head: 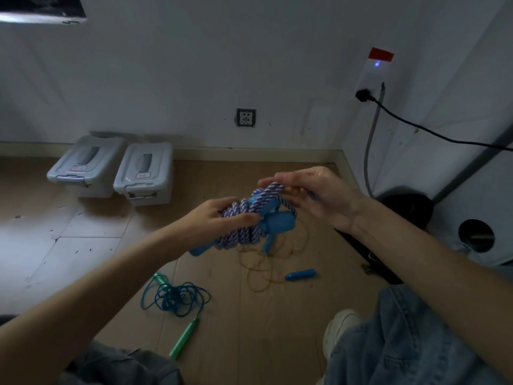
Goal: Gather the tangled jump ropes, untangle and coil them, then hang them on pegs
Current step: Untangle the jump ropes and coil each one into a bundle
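Both hands are up over the wooden floor (249, 329), working the purple-and-white braided rope (244, 215) with its blue handles (277, 222). The left hand (213, 218) grips the bundle; the right hand (319, 195) pinches a loop at its top. Below lie a yellow rope (261, 262) and a green-handled blue rope (175, 297), with bare boards around them. Two grey bins (116, 170) sit against the wall.

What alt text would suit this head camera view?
Two hands, left hand and right hand, hold a purple-and-white braided jump rope above a wooden floor, where a blue rope and yellow rope lie.
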